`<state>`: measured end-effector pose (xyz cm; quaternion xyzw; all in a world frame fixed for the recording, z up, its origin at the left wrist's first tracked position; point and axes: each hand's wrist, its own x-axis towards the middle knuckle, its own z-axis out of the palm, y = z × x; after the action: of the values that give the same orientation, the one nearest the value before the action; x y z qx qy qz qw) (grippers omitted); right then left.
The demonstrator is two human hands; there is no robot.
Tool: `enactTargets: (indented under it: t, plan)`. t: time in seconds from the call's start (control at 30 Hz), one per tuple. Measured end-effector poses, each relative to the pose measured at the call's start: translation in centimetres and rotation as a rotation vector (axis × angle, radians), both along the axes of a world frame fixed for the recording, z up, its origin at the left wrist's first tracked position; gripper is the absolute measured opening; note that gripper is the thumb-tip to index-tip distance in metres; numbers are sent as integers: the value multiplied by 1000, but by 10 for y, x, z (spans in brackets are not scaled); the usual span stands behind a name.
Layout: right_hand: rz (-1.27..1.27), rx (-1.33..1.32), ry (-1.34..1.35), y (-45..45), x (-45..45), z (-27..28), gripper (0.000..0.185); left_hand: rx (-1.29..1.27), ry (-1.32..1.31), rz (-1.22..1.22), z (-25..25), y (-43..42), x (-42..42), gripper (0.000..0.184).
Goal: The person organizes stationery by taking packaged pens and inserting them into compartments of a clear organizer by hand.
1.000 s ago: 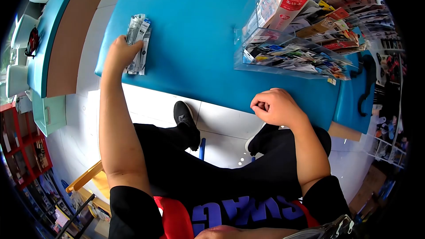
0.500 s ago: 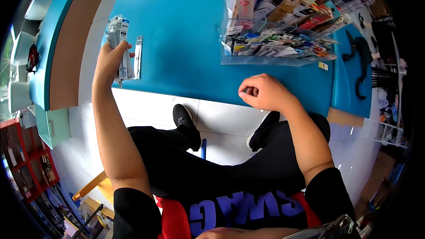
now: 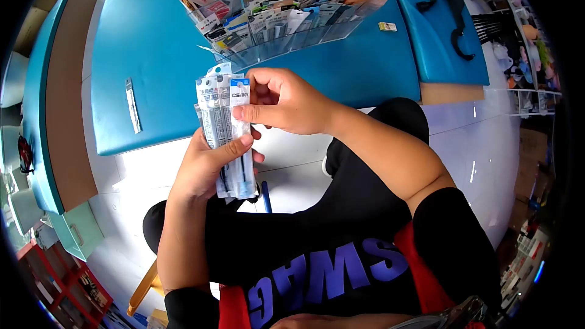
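In the head view, a bundle of slim clear packets (image 3: 214,106), which look like pen refill packs, stands upright above my lap. My left hand (image 3: 210,161) is closed round its lower half, thumb across the front. With thumb and fingers, my right hand (image 3: 292,103) pinches the upper right edge of the front packet, which has a blue label. The fingers behind the bundle are partly hidden. One more slim packet (image 3: 132,106) lies by itself on the blue table (image 3: 152,55), left of my hands.
Beyond my hands, a clear divided rack (image 3: 262,55) holds many upright packets. A small yellow-and-white box (image 3: 387,27) lies to its right. Dark curved objects (image 3: 454,12) rest on the blue surface at far right. A counter with a brown side (image 3: 70,103) runs along the left.
My left hand has brought the bundle off the table toward my body. My right hand has moved left and taken hold of the bundle's edge. The view has shifted.
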<state>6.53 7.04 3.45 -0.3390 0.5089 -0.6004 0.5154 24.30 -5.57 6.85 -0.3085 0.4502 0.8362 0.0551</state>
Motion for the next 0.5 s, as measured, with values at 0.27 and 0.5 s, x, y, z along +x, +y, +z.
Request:
enactTargets:
  t: [0.27,0.5]
  plan:
    - [-94,79,15,2,-13,3,21,-86,-5,99,-14,3,-8,43]
    - [-319,-128,64,1,-20,33,18,-130,112,244,-11,-21,-2,38]
